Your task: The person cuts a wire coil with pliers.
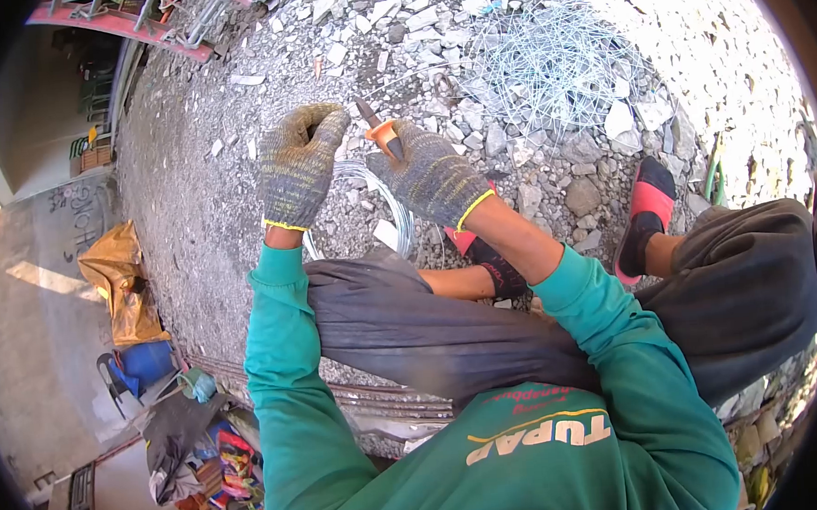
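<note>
My left hand (300,163), in a grey knitted glove with a yellow cuff, is raised over the gravel with its fingers curled together; whatever it pinches is too small to make out. Just right of it, my right hand (427,170), gloved the same way, grips pliers (382,135) with orange handle parts, jaws pointing up and left. Beneath and between both hands lies a coil of silvery wire (398,209) by my knee. A large tangled heap of cut wire (556,68) rests on the stones at the upper right.
Broken stones and gravel (207,174) cover the ground. My sandalled foot (651,207) is at the right. A red metal frame (147,30) stands at the upper left. An orange-brown sack (125,282) and a blue container (144,365) lie at the left, with long rods behind my legs.
</note>
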The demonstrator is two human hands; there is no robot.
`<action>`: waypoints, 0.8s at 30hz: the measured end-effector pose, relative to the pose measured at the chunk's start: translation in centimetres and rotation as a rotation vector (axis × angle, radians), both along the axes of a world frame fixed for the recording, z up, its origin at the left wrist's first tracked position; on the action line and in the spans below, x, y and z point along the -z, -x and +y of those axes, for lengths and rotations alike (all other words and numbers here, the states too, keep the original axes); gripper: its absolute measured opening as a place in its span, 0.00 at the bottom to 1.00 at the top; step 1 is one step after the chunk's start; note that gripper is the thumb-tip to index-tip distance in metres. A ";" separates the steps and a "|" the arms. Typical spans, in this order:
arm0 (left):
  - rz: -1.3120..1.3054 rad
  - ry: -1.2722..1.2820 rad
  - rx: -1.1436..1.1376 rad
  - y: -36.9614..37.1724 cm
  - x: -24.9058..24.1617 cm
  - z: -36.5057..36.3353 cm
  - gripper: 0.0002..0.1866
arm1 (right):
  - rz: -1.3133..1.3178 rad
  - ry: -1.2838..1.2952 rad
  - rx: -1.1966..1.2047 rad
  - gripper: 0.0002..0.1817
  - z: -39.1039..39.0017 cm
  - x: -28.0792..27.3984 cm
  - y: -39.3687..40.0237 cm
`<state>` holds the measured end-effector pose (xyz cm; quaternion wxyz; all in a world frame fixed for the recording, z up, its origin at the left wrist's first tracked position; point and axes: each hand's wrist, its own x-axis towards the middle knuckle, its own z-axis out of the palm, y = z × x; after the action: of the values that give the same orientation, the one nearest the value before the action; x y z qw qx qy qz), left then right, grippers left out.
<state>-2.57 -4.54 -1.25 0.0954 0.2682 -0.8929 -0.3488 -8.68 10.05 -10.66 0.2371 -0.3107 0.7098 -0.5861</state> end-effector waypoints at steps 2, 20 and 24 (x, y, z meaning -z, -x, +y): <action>0.006 -0.003 0.012 -0.3 0.0 -0.1 0.13 | -0.002 0.025 -0.001 0.20 -0.5 0.7 -0.2; 0.134 -0.493 -0.002 -2.9 -0.8 -3.9 0.13 | -1.738 1.350 -0.769 0.19 4.0 -4.3 3.5; 0.166 -0.598 0.009 -1.7 -0.2 -3.9 0.14 | -1.840 1.486 -1.007 0.20 4.2 -3.3 4.5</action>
<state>-0.83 -8.47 -1.09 0.0835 0.2511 -0.7409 -0.6172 -13.19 14.25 -7.34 0.6023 -0.0832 -0.4049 -0.6829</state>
